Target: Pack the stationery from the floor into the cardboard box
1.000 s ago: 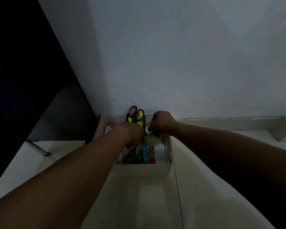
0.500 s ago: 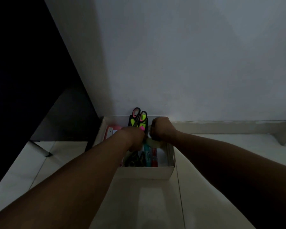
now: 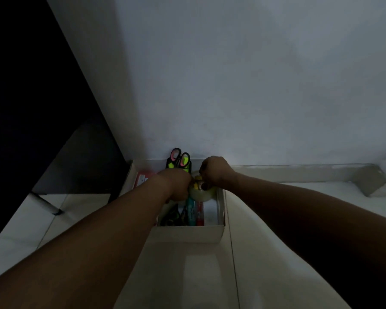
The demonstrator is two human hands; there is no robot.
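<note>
Beyond the packing, you see this:
A pale wall [image 3: 254, 85] ahead of you, tiled floor [image 3: 187, 275] below, dark furniture [image 3: 31, 108] (1 metal leg [image 3: 46, 202] visible) at left.

Both arms stretched forward, forearms converging toward centre. Left hand [image 3: 176, 186] seen from back, knuckles up, fingers curled downward and hidden from camera; what they hold cannot be told. Right hand [image 3: 214, 171] just beside it, slightly higher, wrist bent, fingers curled in closed pinch on tape roll [image 3: 202, 192]. Hands nearly touching. Bare forearms, no sleeves. Dim light.
</note>
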